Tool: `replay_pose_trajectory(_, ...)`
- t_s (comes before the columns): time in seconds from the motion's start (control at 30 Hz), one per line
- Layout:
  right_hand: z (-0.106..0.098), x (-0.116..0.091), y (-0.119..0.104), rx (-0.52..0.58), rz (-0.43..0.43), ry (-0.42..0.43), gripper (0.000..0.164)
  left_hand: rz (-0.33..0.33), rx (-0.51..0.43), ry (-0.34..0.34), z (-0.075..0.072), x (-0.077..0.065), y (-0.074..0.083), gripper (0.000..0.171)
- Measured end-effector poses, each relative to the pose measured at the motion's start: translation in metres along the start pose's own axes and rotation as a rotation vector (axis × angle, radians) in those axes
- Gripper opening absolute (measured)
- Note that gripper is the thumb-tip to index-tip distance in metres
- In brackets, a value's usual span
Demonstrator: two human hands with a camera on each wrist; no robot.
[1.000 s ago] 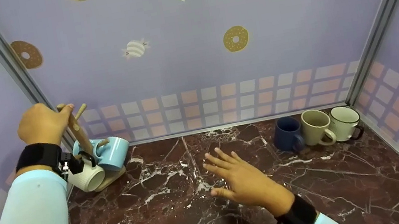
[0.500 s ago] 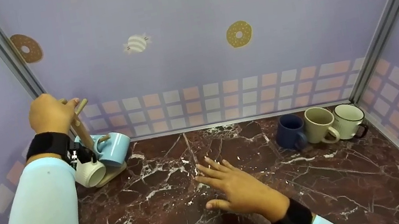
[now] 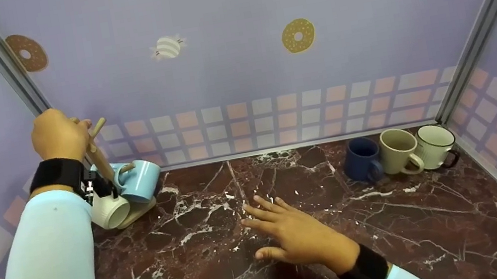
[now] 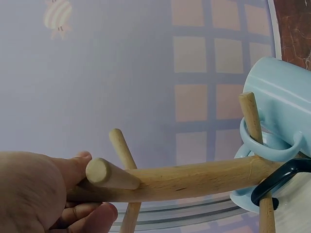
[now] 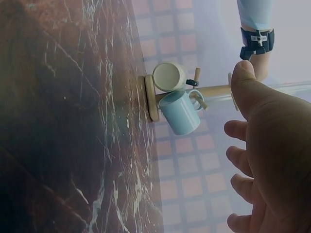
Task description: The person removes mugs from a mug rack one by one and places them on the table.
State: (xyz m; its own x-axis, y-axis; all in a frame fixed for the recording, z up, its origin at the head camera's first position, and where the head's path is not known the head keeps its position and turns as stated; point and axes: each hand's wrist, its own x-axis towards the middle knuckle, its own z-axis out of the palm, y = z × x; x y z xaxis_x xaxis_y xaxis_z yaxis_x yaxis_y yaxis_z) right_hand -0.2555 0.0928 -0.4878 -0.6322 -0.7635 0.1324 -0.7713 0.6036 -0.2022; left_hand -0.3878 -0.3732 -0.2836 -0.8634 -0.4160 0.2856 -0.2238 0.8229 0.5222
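In the head view my left hand (image 3: 58, 136) grips the top of a wooden mug tree (image 3: 101, 161) at the back left corner. The left wrist view shows thumb and fingers curled round its post (image 4: 194, 182), close to the upper pegs. On the lower pegs hang a light blue mug (image 3: 141, 184) and a white ribbed mug (image 3: 109, 211) with a black handle (image 4: 282, 177). Behind them is a second light blue mug, mostly hidden. My right hand (image 3: 292, 233) holds nothing, fingers spread, over the middle of the dark marbled table (image 3: 190, 275).
At the back right stand a navy mug (image 3: 360, 158), a beige mug (image 3: 397, 150) and a white mug (image 3: 435, 144) with dark rim and handle, side by side. Patterned walls (image 3: 225, 62) enclose the table at the back and both sides.
The left hand and the top of the mug tree have shifted slightly right, then stayed there. My right hand has drifted a little left. The head view has tilted down slightly.
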Motion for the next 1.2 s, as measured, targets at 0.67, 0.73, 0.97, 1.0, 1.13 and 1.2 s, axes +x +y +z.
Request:
replay_pose_trajectory(0.67, -0.002, 0.001, -0.003, 0.020, 0.002, -0.017, 0.083, 0.032, 0.102, -0.140, -0.012, 0.003, 0.002, 0.044)
replay_pose_trajectory(0.73, -0.002, 0.000, -0.003, 0.019, 0.001, -0.018, 0.084, 0.041, 0.122, -0.158, -0.011, 0.003, 0.004, 0.045)
replay_pose_trajectory(0.97, -0.003, 0.000, -0.003, 0.021, -0.015, -0.007, 0.084, 0.072, 0.155, -0.160, -0.008, 0.002, 0.008, 0.049)
replay_pose_trajectory(1.0, -0.004, 0.000, -0.003, 0.020, -0.015, -0.004, 0.084, 0.076, 0.159, -0.155, -0.008, 0.002, 0.007, 0.050)
replay_pose_trajectory(1.13, -0.003, 0.000, -0.004, 0.012, -0.015, -0.001, 0.084, 0.088, 0.179, -0.139, -0.006, -0.001, 0.005, 0.055)
replay_pose_trajectory(1.2, -0.002, -0.001, -0.004, 0.014, -0.020, -0.003, 0.084, 0.096, 0.177, -0.136, -0.005, -0.004, 0.002, 0.054)
